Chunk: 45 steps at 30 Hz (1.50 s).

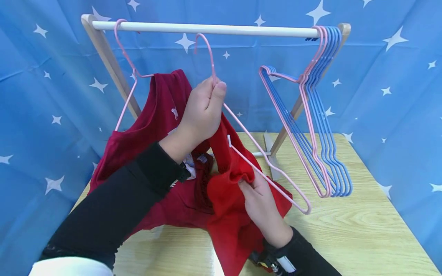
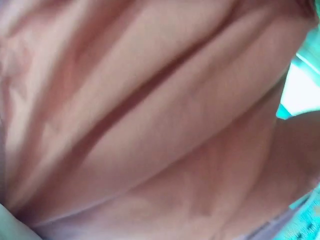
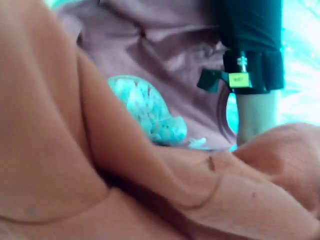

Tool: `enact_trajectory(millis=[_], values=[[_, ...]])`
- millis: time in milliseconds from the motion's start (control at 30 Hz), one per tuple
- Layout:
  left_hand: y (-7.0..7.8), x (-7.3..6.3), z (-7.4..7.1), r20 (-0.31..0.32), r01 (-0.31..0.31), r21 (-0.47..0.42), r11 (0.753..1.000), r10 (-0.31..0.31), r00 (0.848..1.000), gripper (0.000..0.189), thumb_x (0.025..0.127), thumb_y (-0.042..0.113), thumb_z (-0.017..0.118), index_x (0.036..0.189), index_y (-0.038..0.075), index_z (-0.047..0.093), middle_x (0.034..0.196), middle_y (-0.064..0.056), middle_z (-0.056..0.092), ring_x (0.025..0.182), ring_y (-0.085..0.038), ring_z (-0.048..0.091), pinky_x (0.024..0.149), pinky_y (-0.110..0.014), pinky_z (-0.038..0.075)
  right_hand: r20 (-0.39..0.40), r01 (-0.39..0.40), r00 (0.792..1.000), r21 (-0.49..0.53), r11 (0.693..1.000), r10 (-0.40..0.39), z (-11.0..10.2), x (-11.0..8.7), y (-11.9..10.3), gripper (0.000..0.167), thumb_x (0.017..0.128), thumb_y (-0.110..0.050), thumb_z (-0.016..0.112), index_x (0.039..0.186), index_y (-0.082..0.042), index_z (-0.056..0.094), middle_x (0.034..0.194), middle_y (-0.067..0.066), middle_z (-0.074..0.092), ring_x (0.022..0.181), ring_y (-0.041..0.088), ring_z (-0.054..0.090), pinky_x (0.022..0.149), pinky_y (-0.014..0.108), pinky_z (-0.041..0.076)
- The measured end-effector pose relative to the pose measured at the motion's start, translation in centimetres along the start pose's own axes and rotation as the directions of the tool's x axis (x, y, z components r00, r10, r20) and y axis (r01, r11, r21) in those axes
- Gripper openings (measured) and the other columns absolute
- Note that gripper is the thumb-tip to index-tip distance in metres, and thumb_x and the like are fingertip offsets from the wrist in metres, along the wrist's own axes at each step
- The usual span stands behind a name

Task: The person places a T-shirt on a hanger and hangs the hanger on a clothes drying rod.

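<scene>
My left hand [image 1: 203, 109] grips a pink hanger [image 1: 281, 172] at its neck, with the hook rising just in front of the rack's rail. Bright red garment [image 1: 224, 199] hangs below that hand, beside and behind the hanger's lower bar. My right hand [image 1: 262, 205] pinches a fold of this red cloth near the bar, thumb on top. In the left wrist view, folded fabric [image 2: 150, 110] fills most of the picture. Close cloth [image 3: 45, 125] covers the left of the right wrist view, with my left sleeve [image 3: 252, 30] beyond it.
A dark red sleeveless garment [image 1: 165, 103] hangs from another pink hanger [image 1: 126, 103] on the rack's left. Several blue hangers [image 1: 331, 153] and pink ones hang at the right end of the white rail [image 1: 207, 28]. Below is a wooden table [image 1: 373, 230]; a starry blue curtain [image 1: 397, 76] stands behind.
</scene>
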<state>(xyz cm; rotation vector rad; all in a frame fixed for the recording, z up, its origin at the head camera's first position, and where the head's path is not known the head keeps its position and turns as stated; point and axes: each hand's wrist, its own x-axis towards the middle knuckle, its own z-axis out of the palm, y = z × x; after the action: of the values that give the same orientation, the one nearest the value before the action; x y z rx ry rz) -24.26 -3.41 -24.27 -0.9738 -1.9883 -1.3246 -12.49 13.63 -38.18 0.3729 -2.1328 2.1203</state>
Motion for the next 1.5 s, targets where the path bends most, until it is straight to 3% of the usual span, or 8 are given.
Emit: enact_trajectory(millis=[200,333,433,533,633,867,1033,1500], values=[[-1.8,0.2,-1.3,0.01,0.175,-0.04,0.984,-0.175,0.984,0.024,0.111,0.025,0.041,0.097,0.006,0.048,0.085,-0.01,0.051,0.073,-0.018,0.05,0.073,-0.028,0.047,-0.073,-0.158,0.983,0.104,0.982,0.166,-1.1,-0.4,-2.4,0.043,0.102,-0.011,0.057,0.144,-0.006,0.052,0.121,0.0,0.063,0.108,0.018,0.061,0.089,0.027,0.051],[-2.6,0.1,-1.8,0.031,0.218,-0.009,0.976,-0.217,0.976,0.026,0.111,0.028,0.041,0.099,0.005,0.047,0.085,-0.013,0.051,0.072,-0.019,0.051,0.073,-0.028,0.048,0.013,-0.003,1.0,-0.065,0.998,0.004,-1.6,-0.7,-2.8,0.045,0.1,-0.014,0.062,0.144,-0.009,0.052,0.126,0.003,0.062,0.111,0.023,0.062,0.088,0.03,0.055],[-3.0,0.3,-2.2,0.051,0.239,0.039,0.97,-0.241,0.969,0.028,0.111,0.031,0.04,0.098,0.007,0.047,0.085,-0.012,0.05,0.072,-0.019,0.051,0.073,-0.028,0.049,0.107,0.194,0.98,-0.293,0.936,-0.169,-2.0,-0.9,-2.8,0.047,0.094,-0.015,0.072,0.137,-0.01,0.055,0.121,0.002,0.064,0.103,0.018,0.064,0.082,0.032,0.057],[-3.5,0.5,-2.6,0.074,0.264,0.082,0.961,-0.27,0.96,0.029,0.112,0.032,0.038,0.096,0.009,0.045,0.084,-0.011,0.047,0.072,-0.02,0.048,0.071,-0.029,0.046,0.109,0.251,0.968,-0.488,0.836,-0.227,-2.2,-1.0,-2.9,0.047,0.089,-0.017,0.08,0.131,-0.014,0.06,0.111,-0.006,0.067,0.09,0.009,0.064,0.073,0.031,0.057],[-4.0,0.5,-3.0,0.095,0.293,0.105,0.95,-0.303,0.948,0.028,0.112,0.032,0.036,0.097,0.01,0.045,0.085,-0.011,0.047,0.074,-0.021,0.049,0.071,-0.031,0.046,0.085,0.255,0.965,-0.531,0.808,-0.249,-2.6,-1.1,-3.3,0.05,0.089,-0.013,0.08,0.135,-0.013,0.06,0.119,-0.003,0.067,0.095,0.01,0.065,0.075,0.033,0.059],[-4.9,0.1,-3.2,0.126,0.328,0.11,0.938,-0.34,0.932,0.031,0.112,0.035,0.037,0.101,0.009,0.048,0.086,-0.011,0.052,0.076,-0.023,0.054,0.073,-0.032,0.049,0.108,0.198,0.98,-0.463,0.864,-0.167,-4.4,-1.7,-5.3,0.039,0.096,-0.006,0.07,0.133,-0.013,0.063,0.117,-0.003,0.069,0.095,0.015,0.067,0.078,0.033,0.059],[-5.0,0.3,-3.1,0.133,0.339,0.101,0.935,-0.351,0.927,0.028,0.112,0.032,0.038,0.101,0.009,0.05,0.086,-0.012,0.053,0.076,-0.023,0.055,0.072,-0.032,0.048,0.12,0.259,0.965,-0.328,0.908,-0.232,-5.3,-2.5,-6.6,0.031,0.098,0.002,0.063,0.128,-0.006,0.064,0.11,0.001,0.071,0.088,0.019,0.071,0.074,0.033,0.061],[-5.1,-0.6,-2.4,0.105,0.377,0.084,0.923,-0.384,0.917,0.03,0.112,0.036,0.04,0.104,0.008,0.048,0.088,-0.012,0.052,0.078,-0.024,0.055,0.073,-0.033,0.049,0.174,0.316,0.94,-0.114,0.942,-0.294,-6.1,-3.3,-7.0,0.032,0.103,0.007,0.041,0.131,0.005,0.058,0.115,0.013,0.067,0.094,0.028,0.071,0.077,0.038,0.061]])
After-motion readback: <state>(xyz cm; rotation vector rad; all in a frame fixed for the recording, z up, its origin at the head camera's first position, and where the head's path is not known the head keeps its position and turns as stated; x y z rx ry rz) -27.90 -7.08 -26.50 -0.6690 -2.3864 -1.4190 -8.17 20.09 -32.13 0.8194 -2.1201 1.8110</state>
